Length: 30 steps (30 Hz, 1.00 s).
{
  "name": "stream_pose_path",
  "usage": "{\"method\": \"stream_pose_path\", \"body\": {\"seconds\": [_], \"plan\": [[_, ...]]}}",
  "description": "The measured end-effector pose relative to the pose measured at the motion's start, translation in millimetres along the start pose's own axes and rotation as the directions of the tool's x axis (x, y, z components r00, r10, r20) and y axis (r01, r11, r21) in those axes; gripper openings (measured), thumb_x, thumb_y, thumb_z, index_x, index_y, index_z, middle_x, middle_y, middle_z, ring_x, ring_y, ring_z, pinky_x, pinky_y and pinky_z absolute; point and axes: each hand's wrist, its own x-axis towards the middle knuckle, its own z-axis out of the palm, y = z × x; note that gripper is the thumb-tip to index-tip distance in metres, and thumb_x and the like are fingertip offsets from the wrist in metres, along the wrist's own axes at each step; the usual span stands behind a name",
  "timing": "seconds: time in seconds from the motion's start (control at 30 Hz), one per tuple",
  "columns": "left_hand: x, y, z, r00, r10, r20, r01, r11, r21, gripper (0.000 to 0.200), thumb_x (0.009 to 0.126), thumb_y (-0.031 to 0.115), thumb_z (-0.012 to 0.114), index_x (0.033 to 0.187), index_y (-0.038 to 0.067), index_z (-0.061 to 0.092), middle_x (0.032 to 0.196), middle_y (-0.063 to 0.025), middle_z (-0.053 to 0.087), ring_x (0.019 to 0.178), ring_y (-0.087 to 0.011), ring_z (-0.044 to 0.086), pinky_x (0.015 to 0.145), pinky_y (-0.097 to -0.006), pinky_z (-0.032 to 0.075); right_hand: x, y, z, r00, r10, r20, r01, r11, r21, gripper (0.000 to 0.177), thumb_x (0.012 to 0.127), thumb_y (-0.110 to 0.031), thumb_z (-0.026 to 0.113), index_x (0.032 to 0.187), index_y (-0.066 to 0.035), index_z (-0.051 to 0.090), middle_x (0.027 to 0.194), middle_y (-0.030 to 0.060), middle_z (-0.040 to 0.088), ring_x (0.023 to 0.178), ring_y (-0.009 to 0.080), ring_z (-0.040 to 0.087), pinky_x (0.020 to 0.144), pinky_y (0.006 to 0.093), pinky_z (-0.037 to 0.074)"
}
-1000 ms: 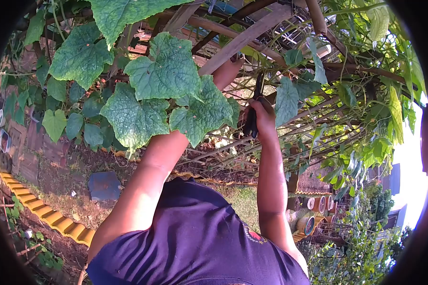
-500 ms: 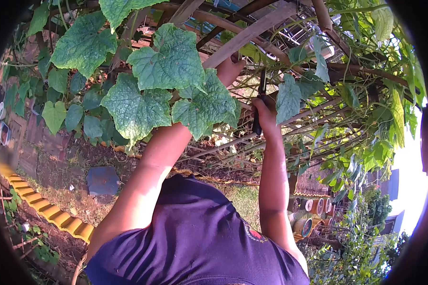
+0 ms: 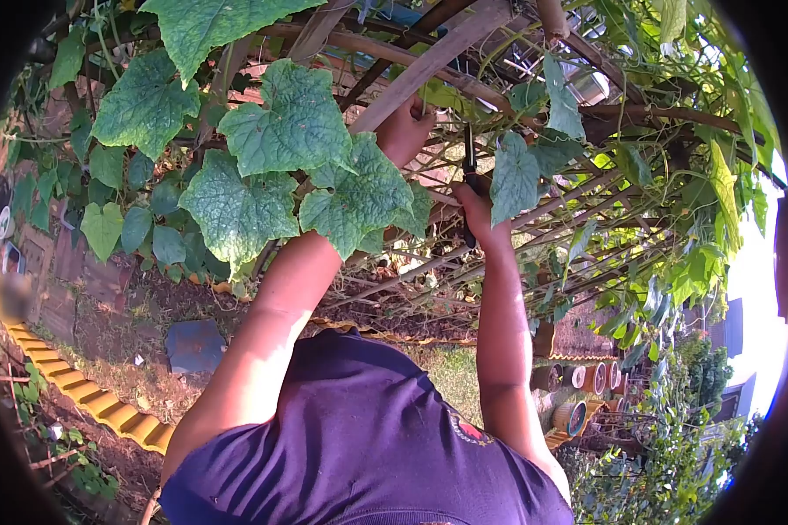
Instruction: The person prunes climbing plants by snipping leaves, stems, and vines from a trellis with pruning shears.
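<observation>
My left hand [image 3: 403, 133] reaches up behind the broad green leaves [image 3: 287, 122] and beside a thick wooden pole [image 3: 438, 61]. Its fingers are curled; what they hold, if anything, is hidden among the stems. To the right, my right hand [image 3: 481, 214] is closed around black-handled pruning shears [image 3: 470, 157], their narrow dark blades pointing up towards the vines. A hanging leaf [image 3: 515, 175] partly covers that hand's right side. Thin vine stems and sticks run between and behind both hands.
Wooden poles and a slatted trellis [image 3: 578, 206] carry the climbing vines overhead. Yellow corrugated edging [image 3: 87, 385] curves along the ground at lower left, near a dark flat slab [image 3: 195, 346]. Several pots [image 3: 595, 378] stand at the right.
The view has shifted a little, so leaves and poles sit slightly further left. Both hands stay up among the vines, the right still gripping the pruning shears.
</observation>
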Motion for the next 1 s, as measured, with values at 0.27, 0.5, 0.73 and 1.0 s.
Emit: {"method": "stream_pose_path", "body": {"seconds": [0.27,0.5,0.73,1.0], "plan": [[-4,4,-2,1.0,-0.014,0.005,0.014,1.0,0.02,0.025,0.084,0.02,0.074,0.095,-0.001,0.065,0.086,-0.0144,0.071,0.081,-0.028,0.07,0.074,-0.0388,0.053,-4,-25,-13,0.991,0.128,0.041,-0.125,0.99,-0.057,0.042,0.081,-0.036,0.076,0.103,-0.002,0.068,0.097,0.0118,0.07,0.092,0.029,0.064,0.086,0.0399,0.049],[-3,-5,-1,0.999,-0.044,0.029,0.045,0.998,-0.034,0.023,0.087,0.017,0.072,0.097,-0.002,0.063,0.088,-0.012,0.071,0.068,-0.0197,0.069,0.064,-0.0358,0.052,-9,-21,-11,0.999,0.032,0.018,-0.032,0.999,-0.009,0.025,0.086,-0.028,0.07,0.086,-0.003,0.065,0.075,0.0033,0.059,0.067,0.015,0.055,0.063,0.0309,0.042],[2,-16,4,0.999,-0.023,0.025,0.024,0.999,-0.048,0.021,0.09,0.015,0.069,0.098,-0.002,0.061,0.087,-0.0093,0.068,0.063,-0.0158,0.068,0.058,-0.0328,0.05,-2,-10,-7,0.999,-0.008,0.044,0.007,1.0,0.017,0.038,0.083,-0.031,0.075,0.103,0.0,0.066,0.093,0.0108,0.067,0.088,0.0273,0.062,0.082,0.0396,0.047],[4,-20,5,1.0,0.0,-0.013,0.0,1.0,-0.002,0.019,0.091,0.015,0.067,0.097,-0.002,0.061,0.085,-0.0078,0.067,0.063,-0.015,0.068,0.057,-0.0318,0.049,-8,-17,-11,0.989,-0.145,-0.027,0.139,0.978,-0.157,0.033,0.082,-0.025,0.077,0.1,0.001,0.069,0.088,0.0078,0.069,0.083,0.021,0.062,0.077,0.0377,0.05]]}}
